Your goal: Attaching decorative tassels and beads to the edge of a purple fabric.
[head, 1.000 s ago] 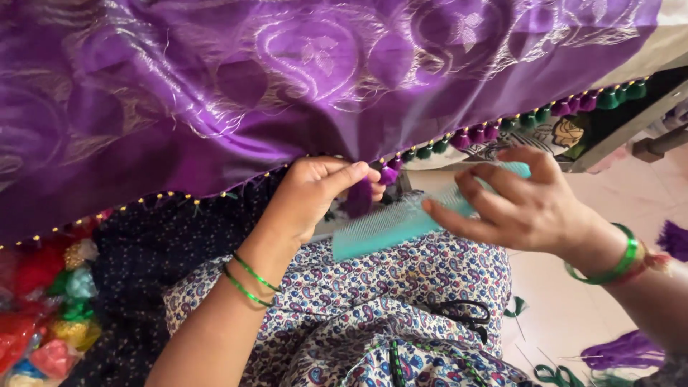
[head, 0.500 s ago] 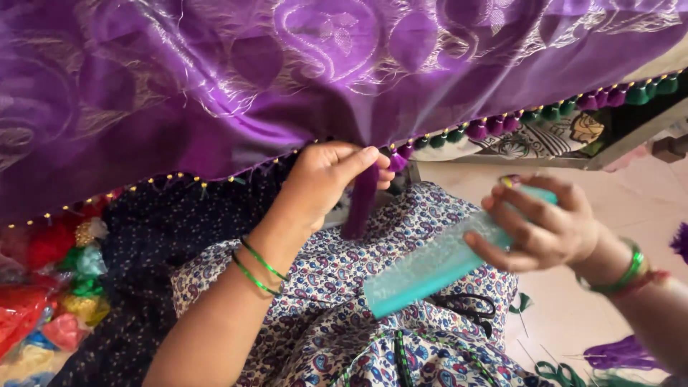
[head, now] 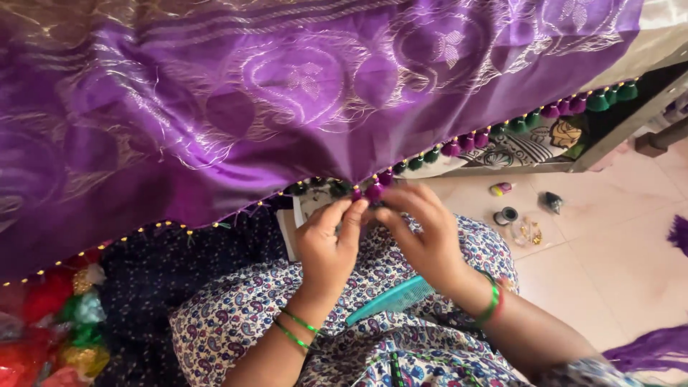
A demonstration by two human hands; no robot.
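Left hand (head: 328, 247) and right hand (head: 424, 240) both pinch a purple tassel (head: 373, 191) at the cloth's (head: 215, 122) edge — comb (head: 390, 301) lies on the lap.

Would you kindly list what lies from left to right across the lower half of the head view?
Heap of red, green and gold fabric scraps → dark dotted cloth → left hand → right hand → small black spool on the floor → purple thread bundle.

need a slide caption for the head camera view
Both hands, left hand and right hand, pinch a purple tassel on shiny purple fabric's edge; teal plastic comb on lap.
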